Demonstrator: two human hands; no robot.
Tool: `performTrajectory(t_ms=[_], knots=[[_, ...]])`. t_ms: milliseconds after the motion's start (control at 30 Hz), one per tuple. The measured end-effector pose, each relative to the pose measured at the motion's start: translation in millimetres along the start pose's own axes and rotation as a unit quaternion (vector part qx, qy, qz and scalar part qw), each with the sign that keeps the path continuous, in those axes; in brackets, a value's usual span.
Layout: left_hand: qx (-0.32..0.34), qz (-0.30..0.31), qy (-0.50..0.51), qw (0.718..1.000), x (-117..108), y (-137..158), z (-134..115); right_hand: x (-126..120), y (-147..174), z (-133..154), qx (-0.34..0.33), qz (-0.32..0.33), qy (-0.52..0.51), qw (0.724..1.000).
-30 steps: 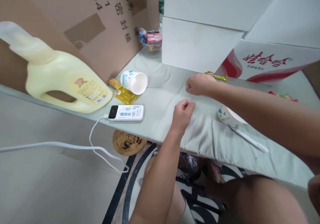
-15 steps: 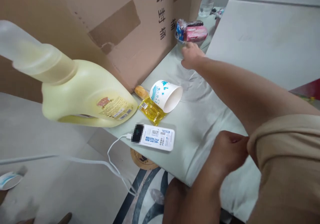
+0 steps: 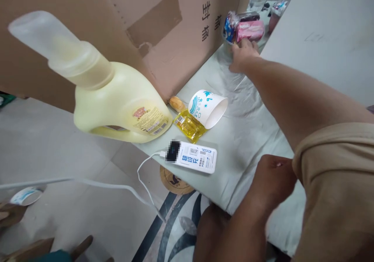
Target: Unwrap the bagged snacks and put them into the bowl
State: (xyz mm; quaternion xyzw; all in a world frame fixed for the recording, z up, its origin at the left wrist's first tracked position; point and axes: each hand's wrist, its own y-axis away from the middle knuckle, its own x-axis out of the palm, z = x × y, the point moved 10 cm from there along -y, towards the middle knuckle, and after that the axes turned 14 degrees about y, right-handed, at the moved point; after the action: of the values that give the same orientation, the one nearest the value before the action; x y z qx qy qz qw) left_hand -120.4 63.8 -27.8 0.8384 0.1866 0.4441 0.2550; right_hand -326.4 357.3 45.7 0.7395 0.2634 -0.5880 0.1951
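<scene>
Right hand (image 3: 243,55) extended far, fingers against clear cup (image 3: 230,48) of snack packets (grip not discernible) beside cardboard box (image 3: 122,28). Left hand (image 3: 273,180) fisted on near cloth (image 3: 248,129), holding nothing visible.

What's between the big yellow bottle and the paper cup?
In the head view, a small yellow packet and a brown bread-like piece lie between the bottle and the tipped cup.
</scene>
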Motion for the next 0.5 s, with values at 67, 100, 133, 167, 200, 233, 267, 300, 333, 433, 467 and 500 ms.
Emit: performTrajectory(t_ms=[67,100,133,167,200,233,267,300,333,433,467,500], knots=[[0.022,0.043,-0.021,0.999,10,4,-3,-6,11,7,-0.008,0.004,0.003,1.0],[0.034,0.064,-0.038,0.997,15,6,-5,-9,19,13,-0.019,0.004,0.006,1.0],[0.044,0.068,-0.047,0.996,17,8,-7,-12,28,21,-0.034,0.001,0.008,0.999],[0.053,0.069,-0.053,0.995,19,9,-8,-15,39,29,-0.052,-0.005,0.009,0.999],[0.059,0.069,-0.054,0.994,21,11,-9,-17,51,37,-0.07,-0.009,0.009,0.997],[0.063,0.07,-0.051,0.994,23,12,-9,-17,63,45,-0.089,-0.012,0.008,0.996],[0.065,0.072,-0.049,0.994,26,12,-8,-18,73,52,-0.106,-0.015,0.007,0.994],[0.064,0.077,-0.047,0.994,29,13,-6,-18,83,57,-0.117,-0.02,0.006,0.993],[0.065,0.082,-0.046,0.993,32,14,-5,-18,90,61,-0.126,-0.028,0.007,0.992],[0.067,0.088,-0.06,0.992,38,18,0,-20,103,63,-0.148,-0.05,0.013,0.988],[0.068,0.088,-0.068,0.991,38,18,0,-20,106,63,-0.16,-0.054,0.008,0.986],[0.071,0.087,-0.075,0.991,37,19,0,-21,108,62,-0.17,-0.056,-0.001,0.984]])
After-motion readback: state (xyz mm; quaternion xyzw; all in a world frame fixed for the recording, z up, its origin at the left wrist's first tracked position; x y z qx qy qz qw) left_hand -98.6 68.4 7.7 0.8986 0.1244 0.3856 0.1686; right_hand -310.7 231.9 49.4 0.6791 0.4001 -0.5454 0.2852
